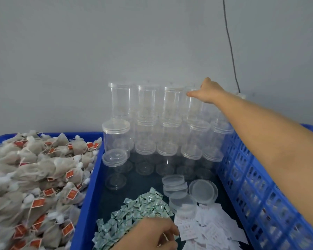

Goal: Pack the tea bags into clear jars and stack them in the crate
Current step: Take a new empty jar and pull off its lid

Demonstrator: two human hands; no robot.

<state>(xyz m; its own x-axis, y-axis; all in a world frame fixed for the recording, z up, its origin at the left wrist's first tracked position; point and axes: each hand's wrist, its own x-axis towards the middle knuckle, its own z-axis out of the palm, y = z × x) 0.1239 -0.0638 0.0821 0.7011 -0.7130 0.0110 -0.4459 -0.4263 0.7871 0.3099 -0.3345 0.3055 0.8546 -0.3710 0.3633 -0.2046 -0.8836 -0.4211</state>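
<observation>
Closest to the camera is the left hand (153, 231), fingers curled down onto the pile of little green-printed sachets (134, 213) at the near end of the blue crate (260, 186). Whether it's actually pinching one I can't tell; the fingertips are buried in the pile and the wrist is cut off by the bottom edge. White paper slips (211, 226) lie just right of it, way too many and too jumbled to count.

Three loose clear lids (202, 191) sit beside the slips.

Right hand (205, 91) reaches to the far end and grips the top of a clear jar (192, 105), the rightmost of four in the top row. Stacked jars (148, 127) are three tiers high, but clear on clear makes an exact count hopeless, and the arm hides the right side.

Tea bags (34, 177) with red tags are heaped in the other blue bin (87, 195) on the left, uncountable and cut off at the frame edge.
</observation>
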